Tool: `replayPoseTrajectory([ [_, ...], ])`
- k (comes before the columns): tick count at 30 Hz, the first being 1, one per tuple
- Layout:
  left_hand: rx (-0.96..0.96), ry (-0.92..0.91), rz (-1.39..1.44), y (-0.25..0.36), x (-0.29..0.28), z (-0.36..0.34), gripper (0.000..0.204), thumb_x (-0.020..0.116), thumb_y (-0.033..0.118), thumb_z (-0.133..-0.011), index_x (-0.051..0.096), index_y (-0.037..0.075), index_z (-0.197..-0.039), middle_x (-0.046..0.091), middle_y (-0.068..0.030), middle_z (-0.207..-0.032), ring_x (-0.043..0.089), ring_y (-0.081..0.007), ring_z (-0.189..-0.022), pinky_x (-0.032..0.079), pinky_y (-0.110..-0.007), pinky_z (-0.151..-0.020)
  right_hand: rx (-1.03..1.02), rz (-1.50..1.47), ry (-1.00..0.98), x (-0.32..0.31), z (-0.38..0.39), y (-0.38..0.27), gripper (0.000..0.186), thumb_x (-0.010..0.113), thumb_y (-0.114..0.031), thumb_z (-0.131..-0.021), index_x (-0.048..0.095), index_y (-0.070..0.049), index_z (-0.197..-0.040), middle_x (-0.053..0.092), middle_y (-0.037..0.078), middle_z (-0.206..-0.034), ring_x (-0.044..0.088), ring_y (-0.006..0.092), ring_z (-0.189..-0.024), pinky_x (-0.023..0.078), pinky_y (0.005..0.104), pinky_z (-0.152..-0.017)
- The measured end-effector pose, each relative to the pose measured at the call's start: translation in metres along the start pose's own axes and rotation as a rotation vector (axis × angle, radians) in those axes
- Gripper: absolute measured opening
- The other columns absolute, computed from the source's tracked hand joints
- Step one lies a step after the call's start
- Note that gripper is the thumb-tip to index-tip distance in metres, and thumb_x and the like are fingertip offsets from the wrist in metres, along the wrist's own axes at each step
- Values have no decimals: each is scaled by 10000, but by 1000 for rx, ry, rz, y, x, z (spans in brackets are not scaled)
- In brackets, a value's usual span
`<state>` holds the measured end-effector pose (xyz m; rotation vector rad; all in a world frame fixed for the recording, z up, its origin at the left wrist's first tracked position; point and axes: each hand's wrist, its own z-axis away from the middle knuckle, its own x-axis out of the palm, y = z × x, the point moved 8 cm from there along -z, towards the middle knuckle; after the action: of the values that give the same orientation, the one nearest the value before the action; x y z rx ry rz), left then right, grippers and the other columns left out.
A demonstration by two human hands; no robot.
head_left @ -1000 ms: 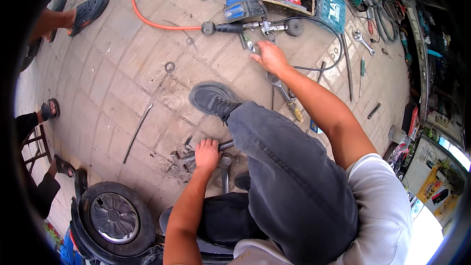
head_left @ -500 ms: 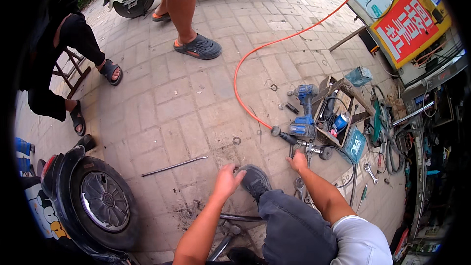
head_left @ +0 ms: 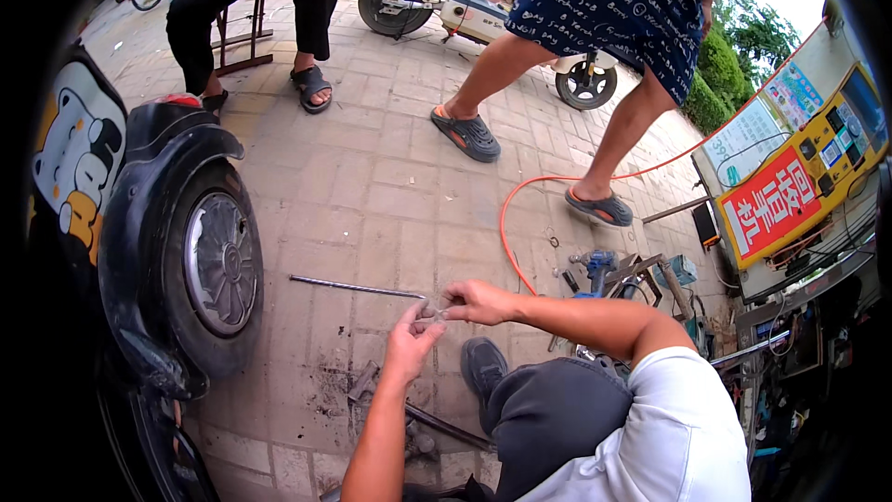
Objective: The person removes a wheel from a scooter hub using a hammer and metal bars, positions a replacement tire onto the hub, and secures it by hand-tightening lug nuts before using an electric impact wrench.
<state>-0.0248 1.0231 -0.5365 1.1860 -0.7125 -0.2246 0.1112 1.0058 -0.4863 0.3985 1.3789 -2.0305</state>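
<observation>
My left hand (head_left: 410,342) and my right hand (head_left: 480,303) meet in front of me, fingertips drawn together in a pinch. Between them is something small and pale, too small to make out. A thin metal rod (head_left: 353,287) lies on the paving, its right end close by my left fingertips. Below my hands is my shoe (head_left: 483,372). Beside my left forearm a hammer-like tool (head_left: 363,381) and a dark bar (head_left: 451,429) lie on the ground, partly hidden by my arm and leg.
At left stands a vehicle's wheel (head_left: 223,262) under a black fender. An orange hose (head_left: 506,228) curves toward a blue power tool (head_left: 597,267) and a tool box (head_left: 641,271) beyond my right arm. A person in sandals (head_left: 469,137) stands ahead; another sits at far left.
My right hand has left the air tool at the hose's end and come over to my left hand. Both now pinch together. The view has shifted, and the standing person's second leg now shows.
</observation>
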Motion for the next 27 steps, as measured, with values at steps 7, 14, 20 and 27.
replayPoseTrajectory([
  [7, 187, 326, 72, 79, -116, 28, 193, 649, 62, -866, 566, -14, -1022, 621, -49, -883, 592, -112, -715, 503, -242, -669, -147, -136, -353, 52, -108, -141, 107, 643, -74, -814, 652, 20, -865, 642, 70, -709, 619, 128, -614, 531, 272, -549],
  [14, 244, 605, 132, 70, -148, 33, 146, 646, 64, -869, 538, 9, -951, 604, -48, -844, 579, -110, -684, 498, -245, -630, -116, -182, -351, 76, -137, -143, 133, 652, -87, -799, 652, 42, -832, 624, 83, -670, 618, 145, -598, 536, 284, -521],
  [20, 160, 560, 178, 74, -134, 24, 220, 648, 76, -869, 542, -23, -1035, 630, -58, -846, 582, -107, -684, 493, -254, -679, -188, -288, -128, 61, -125, -120, 157, 644, -113, -815, 646, 41, -844, 643, 80, -702, 613, 138, -633, 512, 287, -576],
  [27, 72, 537, 361, 71, -121, 26, 138, 660, 84, -871, 599, -4, -958, 644, -78, -874, 624, -159, -777, 526, -298, -758, -360, -522, -23, 51, -115, -121, 183, 641, -100, -852, 629, 43, -965, 642, 67, -809, 603, 129, -722, 509, 262, -671],
])
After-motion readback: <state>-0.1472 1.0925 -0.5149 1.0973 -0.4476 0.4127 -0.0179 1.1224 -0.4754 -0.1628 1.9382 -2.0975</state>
